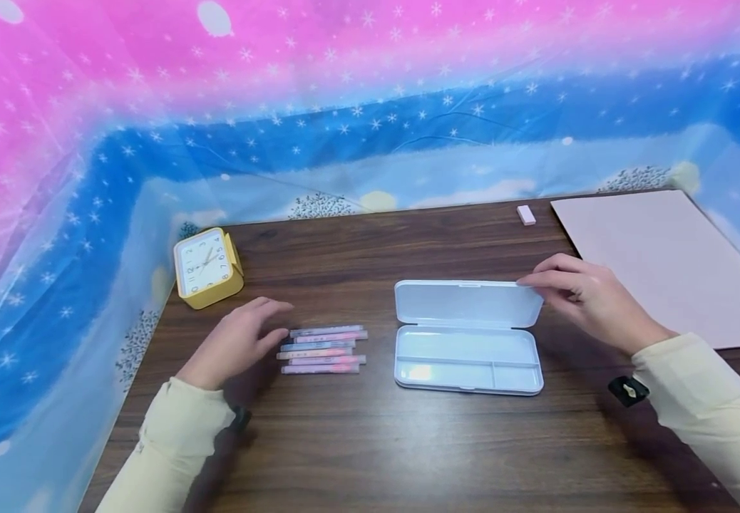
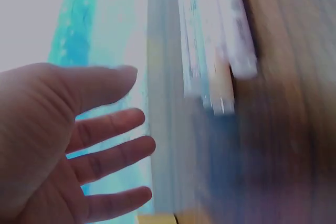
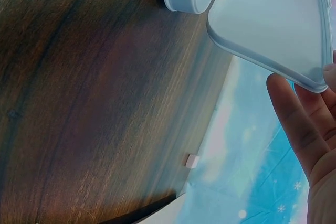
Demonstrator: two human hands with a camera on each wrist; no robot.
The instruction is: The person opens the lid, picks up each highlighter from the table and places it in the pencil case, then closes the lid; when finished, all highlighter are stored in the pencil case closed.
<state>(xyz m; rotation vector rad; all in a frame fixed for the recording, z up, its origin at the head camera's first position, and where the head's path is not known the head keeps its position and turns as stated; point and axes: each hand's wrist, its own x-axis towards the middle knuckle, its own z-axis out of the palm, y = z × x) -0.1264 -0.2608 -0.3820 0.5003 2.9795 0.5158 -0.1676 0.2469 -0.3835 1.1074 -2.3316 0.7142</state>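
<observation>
Just past the left hand's [image 1: 242, 342] fingertips sits a little bundle of pastel marker pens [image 1: 321, 349], six of them as far as I can count, lying side by side. That hand isn't holding anything: the wrist view shows the fingers loosely straight and spread, the thumb well away from them, and a gap between thumb and pens.

Other side, the right hand [image 1: 591, 303] is pinching the far right corner of a white plastic pencil case's lid [image 1: 466, 305], thumb against one side and fingertips at the edge. The lid's tipped up on its hinge, and the pencil case [image 1: 460, 344] itself sits below and left of those fingers, one long compartment at the back, two in front.

Beyond the right fingers there's a small eraser [image 1: 526, 215], and off to their right a pale board [image 1: 665, 263]. Left of the left fingertips, slightly farther back, is a yellow alarm clock [image 1: 209, 267].
</observation>
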